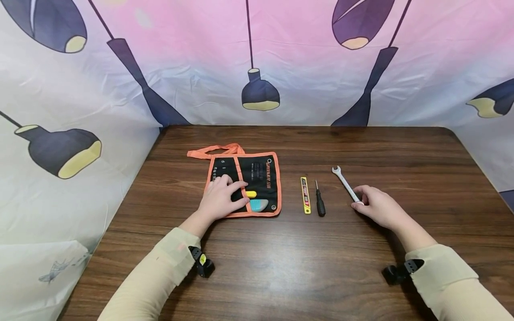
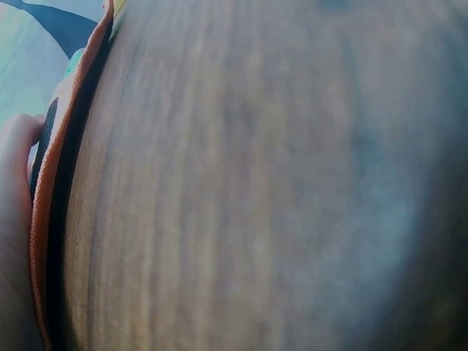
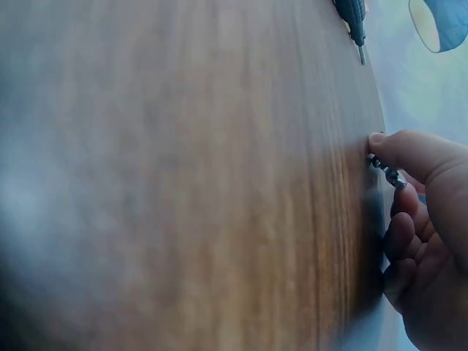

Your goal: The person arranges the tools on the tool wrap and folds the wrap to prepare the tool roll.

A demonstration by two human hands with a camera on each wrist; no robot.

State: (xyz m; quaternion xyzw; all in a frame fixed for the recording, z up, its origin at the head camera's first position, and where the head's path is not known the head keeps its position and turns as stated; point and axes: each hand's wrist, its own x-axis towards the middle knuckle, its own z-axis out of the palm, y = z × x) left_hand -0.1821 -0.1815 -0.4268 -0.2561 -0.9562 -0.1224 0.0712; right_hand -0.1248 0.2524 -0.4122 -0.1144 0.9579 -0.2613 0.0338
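A black tool pouch [image 1: 263, 178] with orange edging lies flat on the table, its orange strap looped at the far left. My left hand [image 1: 218, 198] rests on the pouch's left half, fingers spread. Near its thumb and index finger, a yellow piece [image 1: 251, 194] and a teal-and-grey piece [image 1: 258, 205] show on the pouch. On the right, my right hand [image 1: 377, 205] pinches the near end of a silver wrench [image 1: 346, 186]; its open-ended head points away to the far left. The right wrist view shows the wrench's end [image 3: 391, 175] between thumb and fingers.
Between pouch and wrench lie a yellow flat strip [image 1: 305, 196] with printing and a screwdriver [image 1: 320, 205] with a black handle. The brown wooden table [image 1: 281, 267] meets a printed cloth backdrop [image 1: 217, 89] at its far edge.
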